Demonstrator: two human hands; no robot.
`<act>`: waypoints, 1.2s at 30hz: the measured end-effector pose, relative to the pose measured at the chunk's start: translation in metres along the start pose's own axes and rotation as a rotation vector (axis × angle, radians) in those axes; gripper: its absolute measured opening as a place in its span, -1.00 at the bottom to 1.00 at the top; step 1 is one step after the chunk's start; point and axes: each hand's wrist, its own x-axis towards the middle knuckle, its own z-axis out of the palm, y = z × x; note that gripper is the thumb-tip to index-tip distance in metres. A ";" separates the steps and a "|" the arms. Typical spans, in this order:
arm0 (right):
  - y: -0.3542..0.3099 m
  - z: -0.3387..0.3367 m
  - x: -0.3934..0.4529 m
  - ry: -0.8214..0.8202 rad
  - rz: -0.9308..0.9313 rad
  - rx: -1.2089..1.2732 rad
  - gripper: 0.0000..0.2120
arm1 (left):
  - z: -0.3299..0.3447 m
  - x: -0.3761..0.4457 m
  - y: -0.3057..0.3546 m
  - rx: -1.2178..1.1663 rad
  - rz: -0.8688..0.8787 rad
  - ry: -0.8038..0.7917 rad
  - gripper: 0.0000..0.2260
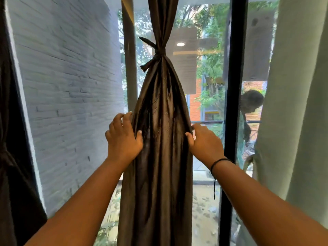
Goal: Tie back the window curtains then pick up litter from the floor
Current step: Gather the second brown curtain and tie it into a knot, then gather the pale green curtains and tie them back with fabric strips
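Where the dark brown curtain (159,139) hangs in front of the window glass (209,103), it is already gathered and knotted with a tie (156,52) of the same cloth high up. Below the knot the fabric swells out, and both hands hold it there: the left hand (124,137) pinches a fold on its left edge, the right hand (204,141) grips the right edge, thumb in front. A black cord bracelet (219,163) circles the right wrist
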 end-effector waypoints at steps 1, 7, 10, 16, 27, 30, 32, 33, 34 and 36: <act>0.002 -0.002 -0.004 0.006 0.012 -0.054 -0.70 | 0.000 -0.001 0.011 -0.066 0.011 0.016 -0.45; 0.035 -0.040 -0.022 0.095 0.038 -0.321 -0.56 | 0.007 -0.012 0.111 -0.292 0.193 0.091 -0.54; 0.067 -0.079 -0.025 0.146 0.028 -0.442 -0.58 | 0.013 -0.021 0.164 -0.313 0.265 0.036 -0.56; 0.147 -0.165 -0.034 0.224 0.039 -0.531 -0.53 | 0.027 -0.027 0.281 -0.340 0.293 -0.038 -0.60; 0.303 -0.278 0.004 0.212 0.108 -0.594 -0.47 | 0.068 0.009 0.464 -0.402 0.252 0.017 -0.50; 0.318 -0.282 0.035 0.238 0.140 -0.512 -0.44 | 0.077 0.036 0.479 -0.340 0.214 0.054 -0.46; 0.325 -0.281 0.057 0.258 0.162 -0.362 -0.40 | 0.085 0.056 0.485 -0.327 0.173 0.072 -0.40; 0.328 -0.281 0.068 0.264 0.176 -0.249 -0.37 | 0.090 0.066 0.487 -0.347 0.146 0.074 -0.36; 0.331 -0.280 0.079 0.268 0.191 -0.138 -0.34 | 0.094 0.077 0.489 -0.381 0.118 0.070 -0.32; 0.337 -0.281 0.102 0.289 0.214 0.016 -0.30 | 0.103 0.097 0.494 -0.464 0.084 0.069 -0.27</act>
